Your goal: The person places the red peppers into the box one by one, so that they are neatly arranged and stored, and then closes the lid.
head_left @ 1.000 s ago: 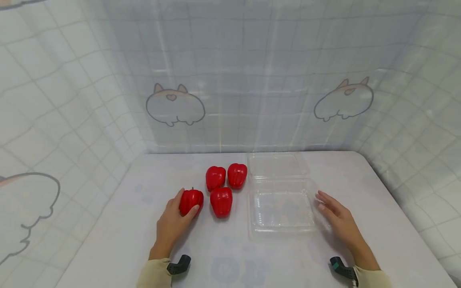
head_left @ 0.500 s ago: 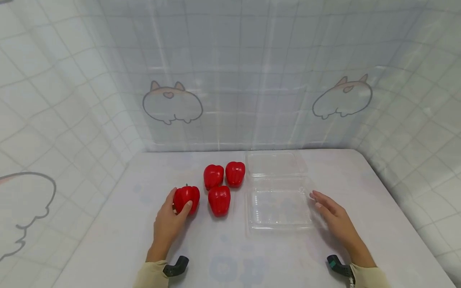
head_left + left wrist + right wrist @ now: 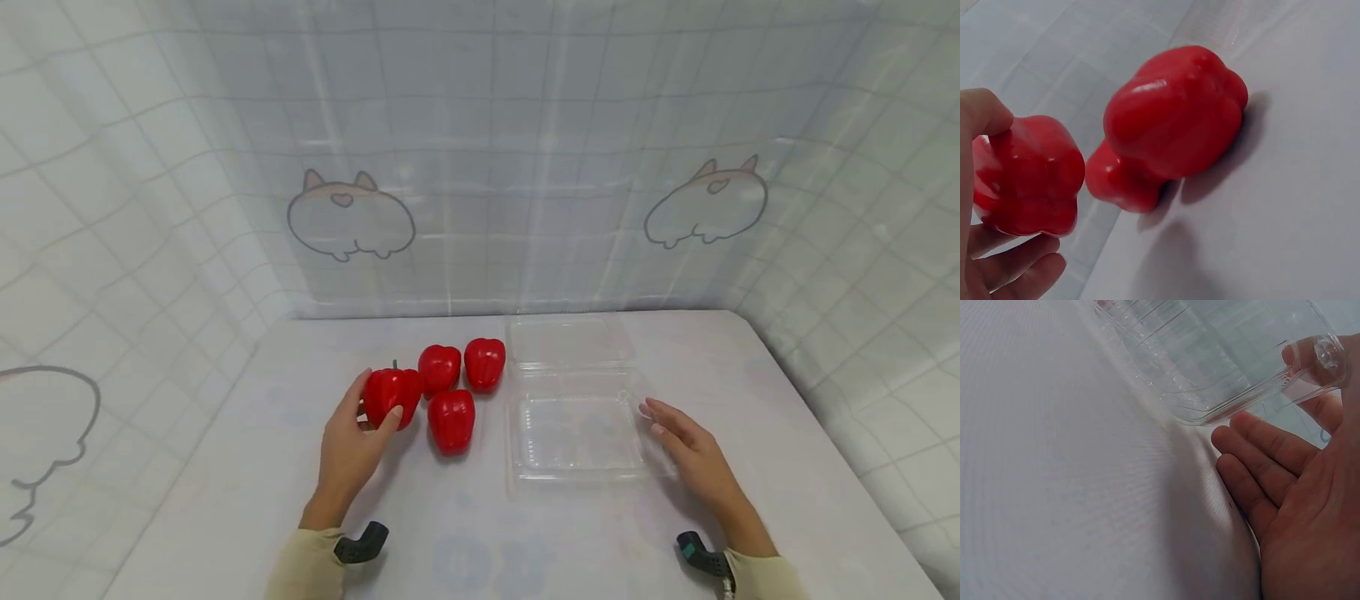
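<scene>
My left hand (image 3: 352, 442) grips a red bell pepper (image 3: 392, 397), thumb on its near side. In the left wrist view this bell pepper (image 3: 1032, 178) is clear of the table, its lobed underside showing. Three more red bell peppers stand close by: a near one (image 3: 452, 422), a far left one (image 3: 439, 371) and a far right one (image 3: 485, 365). To their right lies a clear plastic clamshell box (image 3: 513, 450), its lid (image 3: 570, 340) folded back. At the box's right side is my right hand (image 3: 697, 458), fingers extended; in the right wrist view a fingertip shows through the plastic rim.
A white table (image 3: 585, 542) carries everything. A grid-patterned curtain (image 3: 510, 167) with cartoon animals borders it at the back and both sides. Dark wrist cameras (image 3: 362, 543) sit on both wrists.
My left hand has raised the bell pepper off the table and moved it slightly away from me. My right hand stays by the box. The head view has shifted a little.
</scene>
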{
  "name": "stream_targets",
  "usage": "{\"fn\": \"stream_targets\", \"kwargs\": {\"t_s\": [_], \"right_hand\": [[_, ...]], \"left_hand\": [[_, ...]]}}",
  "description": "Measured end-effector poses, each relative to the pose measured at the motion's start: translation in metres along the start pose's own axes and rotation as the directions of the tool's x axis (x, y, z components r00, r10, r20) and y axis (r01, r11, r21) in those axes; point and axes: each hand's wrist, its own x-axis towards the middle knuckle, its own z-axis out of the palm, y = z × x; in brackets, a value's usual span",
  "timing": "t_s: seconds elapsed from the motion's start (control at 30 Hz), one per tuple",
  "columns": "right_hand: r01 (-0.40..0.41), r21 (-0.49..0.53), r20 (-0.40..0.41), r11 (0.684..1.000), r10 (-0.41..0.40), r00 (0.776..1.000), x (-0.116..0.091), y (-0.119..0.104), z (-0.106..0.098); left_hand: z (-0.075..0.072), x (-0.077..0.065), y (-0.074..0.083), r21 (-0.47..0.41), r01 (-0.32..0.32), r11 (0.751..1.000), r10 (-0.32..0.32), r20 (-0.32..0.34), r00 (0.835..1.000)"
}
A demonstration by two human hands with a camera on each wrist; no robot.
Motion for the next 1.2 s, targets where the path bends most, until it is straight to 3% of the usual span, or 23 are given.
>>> {"fn": "stream_targets", "kwargs": {"t_s": [0.13, 0.43, 0.8, 1.2], "right_hand": [[-0.002, -0.012, 0.003, 1.0, 0.002, 1.0, 0.0, 0.002, 0.0], [0.014, -0.004, -0.007, 1.0, -0.014, 1.0, -0.001, 0.003, -0.001], [-0.014, -0.009, 0.0, 1.0, 0.014, 1.0, -0.004, 0.004, 0.002], [-0.044, -0.05, 0.002, 0.998, 0.044, 0.999, -0.002, 0.004, 0.0]], "left_hand": [[0.002, 0.003, 0.01, -0.004, -0.039, 0.999, 0.039, 0.017, 0.999], [0.011, 0.012, 0.035, -0.014, -0.131, 0.991, 0.131, -0.017, 0.991], [0.029, 0.013, 0.057, -0.003, -0.177, 0.984, 0.177, 0.106, 0.979], [0.051, 0.018, 0.081, 0.0, -0.174, 0.985, 0.17, 0.211, 0.963]]}}
